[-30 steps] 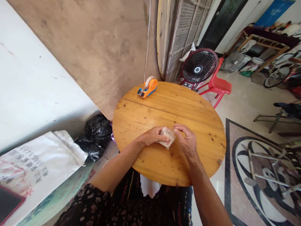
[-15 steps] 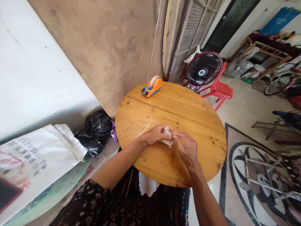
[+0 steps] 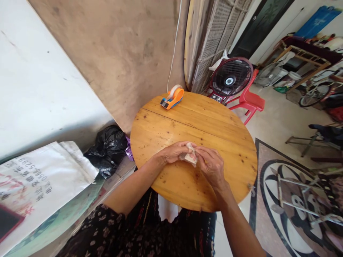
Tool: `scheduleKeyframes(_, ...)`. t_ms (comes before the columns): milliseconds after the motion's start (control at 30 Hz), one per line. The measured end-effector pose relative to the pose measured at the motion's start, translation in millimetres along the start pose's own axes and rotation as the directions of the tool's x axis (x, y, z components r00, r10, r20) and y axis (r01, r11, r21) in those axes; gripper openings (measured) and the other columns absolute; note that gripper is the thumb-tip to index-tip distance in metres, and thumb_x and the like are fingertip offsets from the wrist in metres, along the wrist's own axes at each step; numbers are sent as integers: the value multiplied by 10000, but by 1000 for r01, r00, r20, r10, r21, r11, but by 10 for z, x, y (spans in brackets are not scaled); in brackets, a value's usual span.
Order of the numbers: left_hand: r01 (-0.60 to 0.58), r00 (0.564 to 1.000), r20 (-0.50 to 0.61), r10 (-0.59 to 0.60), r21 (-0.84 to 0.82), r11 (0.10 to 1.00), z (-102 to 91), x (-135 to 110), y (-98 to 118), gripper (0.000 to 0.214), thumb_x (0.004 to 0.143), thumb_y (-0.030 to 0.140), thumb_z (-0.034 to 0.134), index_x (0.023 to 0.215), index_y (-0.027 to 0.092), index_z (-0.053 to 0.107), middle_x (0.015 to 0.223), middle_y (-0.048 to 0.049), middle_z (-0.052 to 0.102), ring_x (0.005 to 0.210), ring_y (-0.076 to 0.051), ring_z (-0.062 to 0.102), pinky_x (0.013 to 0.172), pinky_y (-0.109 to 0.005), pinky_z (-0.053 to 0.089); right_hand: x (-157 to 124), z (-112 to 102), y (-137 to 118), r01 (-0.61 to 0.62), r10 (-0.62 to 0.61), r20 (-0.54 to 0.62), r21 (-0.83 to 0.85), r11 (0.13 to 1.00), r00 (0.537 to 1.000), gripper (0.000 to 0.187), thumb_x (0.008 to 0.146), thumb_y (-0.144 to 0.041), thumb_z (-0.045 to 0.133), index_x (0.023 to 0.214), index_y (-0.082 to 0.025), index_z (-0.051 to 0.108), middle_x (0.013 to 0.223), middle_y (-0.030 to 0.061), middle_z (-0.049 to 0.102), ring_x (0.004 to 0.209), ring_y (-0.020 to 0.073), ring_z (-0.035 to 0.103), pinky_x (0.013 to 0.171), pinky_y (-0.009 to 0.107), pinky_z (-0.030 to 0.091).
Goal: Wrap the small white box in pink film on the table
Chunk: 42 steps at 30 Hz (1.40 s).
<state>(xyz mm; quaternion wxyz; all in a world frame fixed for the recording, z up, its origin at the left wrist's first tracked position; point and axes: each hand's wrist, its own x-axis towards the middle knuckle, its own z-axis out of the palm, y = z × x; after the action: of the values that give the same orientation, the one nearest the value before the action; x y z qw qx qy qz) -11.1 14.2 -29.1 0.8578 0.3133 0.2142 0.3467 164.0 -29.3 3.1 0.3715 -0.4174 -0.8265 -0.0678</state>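
Note:
Between both hands, over the round wooden table (image 3: 171, 132), is a small whitish packet (image 3: 191, 157) with a reddish patch; its exact kind I cannot make out. My left hand (image 3: 175, 151) grips it from the left, thumb and fingers closed around its side. The fingertips of my right hand (image 3: 212, 162) pinch its right edge. Toward the table's far edge, well apart from the hands, stands an orange and blue tape dispenser (image 3: 173, 97) with a roll of tape in it.
Black plastic bags (image 3: 108, 148) and a white printed sack (image 3: 48, 175) lie left of the table. A large fan (image 3: 230, 78) and a red plastic chair (image 3: 252, 100) stand beyond its far right edge. A board (image 3: 112, 53) leans behind the table.
My left thumb and fingers have shifted on the packet, so more of its surface shows. My right fingers have moved slightly along its edge. The tape dispenser stays in place.

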Motion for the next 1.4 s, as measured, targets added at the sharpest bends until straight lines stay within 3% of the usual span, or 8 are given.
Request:
scheduleKeyframes(167,43,999,34,-42,-5,999,4,-22,-14,492,669,311,824,1055,115,590,868,-55,658,783,-155,629,747,-285,474,-25,-61,89,138,-136,40,-61,989,990,211,826,-94,617,1002,-202,660,1003,79,735,854,185,675,789,343,500)
scheduleKeyframes(433,48,999,-3,-48,-28,998,12,-18,-11,395,705,320,805,1000,123,630,855,-43,658,755,-129,613,744,-275,489,46,-236,76,313,-275,305,-83,946,912,325,847,-112,555,1165,-170,596,1215,130,657,1042,242,626,908,440,448)
scheduleKeyframes(533,50,999,2,-50,-19,999,13,-14,-9,400,716,332,794,1016,120,634,883,-57,665,781,-143,626,750,-281,496,19,-285,21,218,-204,276,-23,976,939,295,847,-168,583,1137,-208,615,1238,114,637,1149,278,571,947,485,422)
scheduleKeyframes(667,48,998,-48,-51,-51,998,13,-19,13,485,672,333,821,1062,125,622,922,-72,675,762,-160,643,732,-310,521,-88,-333,14,-70,53,129,134,989,990,297,840,-244,617,1136,-263,609,1293,102,567,1174,269,545,959,486,438)
scheduleKeyframes(833,70,993,-89,-75,-54,996,40,-36,48,512,659,311,831,1082,125,611,949,-86,672,772,-170,647,723,-315,537,-212,-165,85,-353,290,280,208,912,915,807,761,-426,703,1439,-240,309,1438,161,417,1301,321,437,1017,546,424)
scheduleKeyframes(1067,34,998,-60,-37,-42,999,51,-26,30,453,699,318,806,1073,143,621,967,-66,649,788,-127,630,708,-226,504,-193,76,49,-328,264,262,238,914,928,706,794,-354,672,1417,-245,359,1427,129,447,1338,290,397,1080,515,381)
scheduleKeyframes(1267,13,997,-75,-12,14,1000,80,-25,16,457,706,337,793,1082,149,613,927,-52,641,779,-118,613,701,-213,472,-177,54,3,-310,262,213,241,920,941,507,823,-321,649,1305,-250,508,1294,102,578,1207,260,532,1029,466,436)
scheduleKeyframes(1400,-23,986,-154,63,249,968,126,-51,46,491,753,442,723,1116,141,591,923,-48,637,775,-129,597,696,-225,468,-223,78,24,-324,288,177,234,917,941,477,824,-315,652,1280,-240,535,1242,99,616,1155,249,568,1000,437,461)
